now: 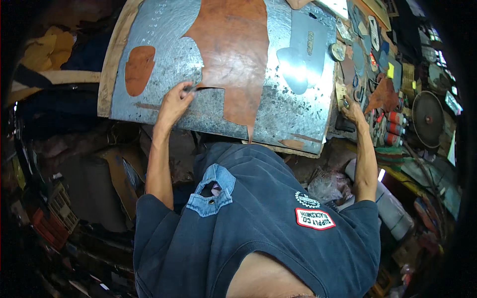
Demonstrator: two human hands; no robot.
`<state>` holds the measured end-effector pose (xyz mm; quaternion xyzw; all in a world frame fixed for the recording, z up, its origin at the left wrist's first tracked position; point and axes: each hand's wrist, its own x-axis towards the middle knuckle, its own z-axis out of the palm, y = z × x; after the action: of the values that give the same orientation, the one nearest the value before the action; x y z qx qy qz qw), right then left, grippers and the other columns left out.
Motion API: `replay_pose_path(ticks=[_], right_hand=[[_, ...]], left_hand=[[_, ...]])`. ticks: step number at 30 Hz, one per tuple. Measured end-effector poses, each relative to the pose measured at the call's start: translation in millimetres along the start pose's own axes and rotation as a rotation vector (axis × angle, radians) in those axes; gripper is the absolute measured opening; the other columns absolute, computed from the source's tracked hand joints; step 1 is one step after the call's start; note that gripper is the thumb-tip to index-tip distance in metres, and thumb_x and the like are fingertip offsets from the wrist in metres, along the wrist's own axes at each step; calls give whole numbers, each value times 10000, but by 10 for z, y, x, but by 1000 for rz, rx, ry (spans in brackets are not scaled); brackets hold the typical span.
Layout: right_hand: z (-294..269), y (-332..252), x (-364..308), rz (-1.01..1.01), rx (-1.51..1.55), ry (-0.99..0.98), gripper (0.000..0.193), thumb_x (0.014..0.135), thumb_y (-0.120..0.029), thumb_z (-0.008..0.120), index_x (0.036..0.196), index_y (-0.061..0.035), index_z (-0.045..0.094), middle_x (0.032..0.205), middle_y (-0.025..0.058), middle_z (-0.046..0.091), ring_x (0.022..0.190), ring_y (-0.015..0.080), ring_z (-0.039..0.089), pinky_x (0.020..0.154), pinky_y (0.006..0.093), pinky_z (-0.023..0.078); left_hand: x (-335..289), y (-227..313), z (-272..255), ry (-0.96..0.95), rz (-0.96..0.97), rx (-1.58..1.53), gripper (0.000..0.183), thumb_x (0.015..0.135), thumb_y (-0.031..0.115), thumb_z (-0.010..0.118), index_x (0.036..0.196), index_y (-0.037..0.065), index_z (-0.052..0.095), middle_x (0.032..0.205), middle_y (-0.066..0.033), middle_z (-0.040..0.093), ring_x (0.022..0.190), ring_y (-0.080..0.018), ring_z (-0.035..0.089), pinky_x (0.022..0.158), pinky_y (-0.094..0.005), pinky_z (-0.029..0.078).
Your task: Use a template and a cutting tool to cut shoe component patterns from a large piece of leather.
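Observation:
A large brown leather sheet (233, 54) lies on the metal-topped work table (169, 30), its notched lower end toward me. My left hand (175, 105) is closed on a short dark tool (190, 89), whose thin tip points right at the leather's lower left edge. Left of the sheet lies a separate brown leather piece (140, 70) with a rounded end. Off the table's right edge, my right hand (354, 111) has its fingers bent together beside a small yellowish piece (341, 92); what they grip is too small to make out.
Grey flat templates (308, 37) rest on the table's right part. Beyond its right edge are a round tin (337, 51), templates, leather scraps (383, 95), several red-labelled containers (395, 128) and a round fan-like disc (428, 119). Leather offcuts (292, 144) lie near the front edge.

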<state>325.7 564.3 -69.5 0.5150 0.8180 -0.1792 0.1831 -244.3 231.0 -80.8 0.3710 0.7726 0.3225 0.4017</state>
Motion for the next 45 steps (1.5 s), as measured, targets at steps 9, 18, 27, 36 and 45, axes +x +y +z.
replay_pose_path(ticks=[9,18,27,36,45], right_hand=[[123,-38,-40,38,-98,31,714,781,-199,718,1400,1,423,1157,304,616,1070,437,601,882,460,484],[231,21,-24,125,-127,-26,774,803,-127,687,1480,-147,313,1347,285,489,1137,454,549,916,490,465],[218,410,-92,50,61,-32,584,770,-211,591,1331,-63,524,1058,299,640,1035,440,603,913,477,459],[-35,315,-289,487,276,379,357,780,-303,651,1005,-28,670,910,220,695,885,379,671,800,459,504],[141,101,-590,390,302,562,334,811,-331,717,833,-5,646,708,121,651,677,237,624,648,362,465]], left_hand=[[121,345,377,201,500,728,491,864,337,670,1261,58,588,1390,-237,462,1352,-407,361,1101,-557,276],[30,351,876,20,528,663,719,803,496,692,1380,104,515,1527,-201,311,1428,-422,214,1140,-614,122],[-61,424,810,-36,526,740,816,765,582,690,1375,74,504,1534,-208,285,1425,-427,206,1122,-616,157],[-234,176,663,81,574,772,702,829,474,679,1369,60,501,1536,-192,304,1408,-424,252,1142,-557,183],[-315,4,602,114,592,767,643,868,413,660,1375,53,493,1543,-187,294,1425,-412,230,1151,-539,183]])
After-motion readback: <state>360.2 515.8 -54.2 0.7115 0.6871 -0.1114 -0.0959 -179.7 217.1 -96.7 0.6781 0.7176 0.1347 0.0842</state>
